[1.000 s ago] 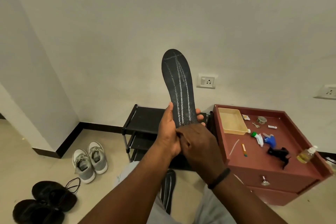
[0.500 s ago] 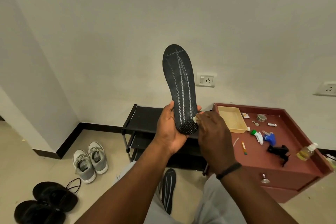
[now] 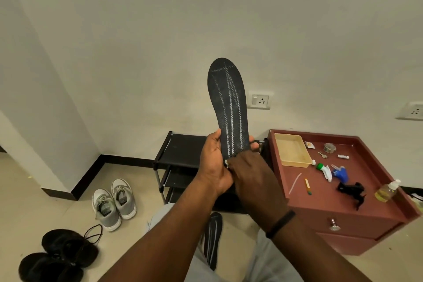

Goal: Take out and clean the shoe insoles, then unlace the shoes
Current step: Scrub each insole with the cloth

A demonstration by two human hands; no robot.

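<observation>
A person holds a black insole [image 3: 229,107] upright in front of a pale wall, its toe end up and its stitched white lines facing the camera; the left hand [image 3: 214,165] grips the heel end, thumb along the left edge and fingertips showing past the right edge. The right hand [image 3: 254,178], which half a second ago pinched a small white piece at the insole's lower right edge, now lies across the heel, covering it, with the white cleaning piece [image 3: 226,163] just showing at the left of its knuckles; its fingers are curled over that piece and press it to the insole. The insole sits slightly lower against the wall socket [image 3: 259,100] than before. A second insole [image 3: 214,238] lies on the floor between the person's knees. To the left on the floor stand a pair of grey sneakers [image 3: 114,204] and, nearer the camera, a pair of black shoes [image 3: 59,256] with a loose black lace [image 3: 93,233] beside them. A black shoe rack [image 3: 183,151] stands behind the hands, and to the right a red cabinet [image 3: 357,220] serves as a surface carrying a beige tray [image 3: 291,153], a bottle of yellow liquid [image 3: 386,191] and small items.
</observation>
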